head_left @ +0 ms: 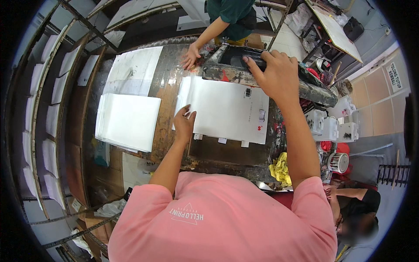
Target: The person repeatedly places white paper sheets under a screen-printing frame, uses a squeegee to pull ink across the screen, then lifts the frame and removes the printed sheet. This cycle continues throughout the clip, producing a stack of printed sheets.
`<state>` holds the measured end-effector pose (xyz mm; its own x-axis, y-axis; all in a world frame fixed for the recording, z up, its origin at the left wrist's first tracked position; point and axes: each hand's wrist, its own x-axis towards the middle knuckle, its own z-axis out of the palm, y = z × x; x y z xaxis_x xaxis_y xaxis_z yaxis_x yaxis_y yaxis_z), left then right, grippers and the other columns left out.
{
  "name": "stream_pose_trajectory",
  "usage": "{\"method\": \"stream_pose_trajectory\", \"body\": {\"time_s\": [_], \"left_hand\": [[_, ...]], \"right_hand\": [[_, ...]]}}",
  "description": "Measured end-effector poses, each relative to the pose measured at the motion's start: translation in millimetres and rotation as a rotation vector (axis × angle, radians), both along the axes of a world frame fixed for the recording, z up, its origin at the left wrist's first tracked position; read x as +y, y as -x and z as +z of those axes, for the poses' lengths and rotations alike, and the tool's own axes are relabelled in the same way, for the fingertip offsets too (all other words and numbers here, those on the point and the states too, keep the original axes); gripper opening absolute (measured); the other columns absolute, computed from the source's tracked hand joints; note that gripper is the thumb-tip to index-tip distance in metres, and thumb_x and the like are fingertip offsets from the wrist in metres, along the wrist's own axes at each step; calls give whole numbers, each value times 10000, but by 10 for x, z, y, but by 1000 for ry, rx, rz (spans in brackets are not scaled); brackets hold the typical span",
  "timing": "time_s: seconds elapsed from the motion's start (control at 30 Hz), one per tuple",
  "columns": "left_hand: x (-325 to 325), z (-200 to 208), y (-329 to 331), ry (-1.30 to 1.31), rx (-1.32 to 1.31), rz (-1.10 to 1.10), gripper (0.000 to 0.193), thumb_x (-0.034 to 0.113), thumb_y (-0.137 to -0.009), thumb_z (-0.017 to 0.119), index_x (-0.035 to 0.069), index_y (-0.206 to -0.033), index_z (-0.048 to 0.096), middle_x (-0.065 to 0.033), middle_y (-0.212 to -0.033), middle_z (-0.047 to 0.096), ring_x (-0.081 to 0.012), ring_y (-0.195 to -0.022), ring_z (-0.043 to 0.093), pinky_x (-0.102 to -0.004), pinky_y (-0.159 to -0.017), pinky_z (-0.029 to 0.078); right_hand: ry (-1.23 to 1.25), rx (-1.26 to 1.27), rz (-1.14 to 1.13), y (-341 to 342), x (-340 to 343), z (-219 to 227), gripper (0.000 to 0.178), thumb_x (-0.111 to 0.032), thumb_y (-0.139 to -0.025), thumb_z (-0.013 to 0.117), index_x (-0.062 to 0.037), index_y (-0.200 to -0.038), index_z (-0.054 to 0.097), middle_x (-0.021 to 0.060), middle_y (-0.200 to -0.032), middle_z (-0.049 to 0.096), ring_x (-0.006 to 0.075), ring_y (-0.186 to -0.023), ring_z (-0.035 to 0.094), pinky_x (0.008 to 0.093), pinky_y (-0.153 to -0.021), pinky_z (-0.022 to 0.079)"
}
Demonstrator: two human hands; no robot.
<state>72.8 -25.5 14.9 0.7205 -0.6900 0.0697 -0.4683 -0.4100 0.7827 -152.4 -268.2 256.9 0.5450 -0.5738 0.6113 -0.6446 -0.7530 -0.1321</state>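
Sheet lies between left hand and right hand; left overlaps edge.

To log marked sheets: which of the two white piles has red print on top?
The printed pile beside the left hand: it bears a red mark, while the farther-left pile looks plain white.

Co-worker cropped above, pink shirt cropped below, bystander's head blurred

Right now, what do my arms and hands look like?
Your left hand and right hand look bare, without gloves; a dark smudge shows on the right thumb's tip. Both forearms are uncovered below short pink sleeves. The shirt has white lettering.
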Motion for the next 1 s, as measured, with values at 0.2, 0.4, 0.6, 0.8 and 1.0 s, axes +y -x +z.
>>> {"method": "stream_pose_trajectory", "body": {"time_s": [0.2,0.4,0.6,0.8,1.0], "left_hand": [[295,-935,-373,-212,-383,89,646,225,-926,806,-73,-1437,548,-293,-1370,543,-480,-1277,542,-517,-1067,475],[326,-830,-152,-376,-439,89,423,208,-974,740,-34,-1308,646,-238,-1277,604,-457,-1182,579,-555,-1051,413],[147,-464,-89,-150,-287,96,231,204,-1014,697,-14,-1080,730,-187,-998,690,-387,-989,670,-477,-910,501],[-12,119,-897,-55,-60,254,275,238,-979,743,-34,-945,762,-206,-846,746,-331,-759,705,-398,-761,549],[-55,169,-1424,-82,-747,280,541,252,-990,759,-76,-1391,602,-286,-1333,658,-453,-1243,617,-503,-1118,447]], "right_hand": [[-22,16,-3,-5,43,78,583,-593,-947,693,-22,-863,772,131,-846,701,305,-847,657,443,-809,411],[-40,-1,-5,-21,-20,94,553,-572,-940,706,-25,-895,779,128,-843,697,312,-843,652,445,-816,416],[-54,12,-8,-65,-127,183,542,-560,-932,719,-22,-930,781,132,-839,695,319,-836,650,448,-803,424],[-52,19,-14,-114,-258,289,560,-587,-941,695,-36,-927,786,132,-838,698,321,-850,667,465,-782,423],[25,-20,0,-95,-257,148,605,-633,-950,653,-48,-961,811,113,-924,737,298,-912,690,465,-839,447]]}}
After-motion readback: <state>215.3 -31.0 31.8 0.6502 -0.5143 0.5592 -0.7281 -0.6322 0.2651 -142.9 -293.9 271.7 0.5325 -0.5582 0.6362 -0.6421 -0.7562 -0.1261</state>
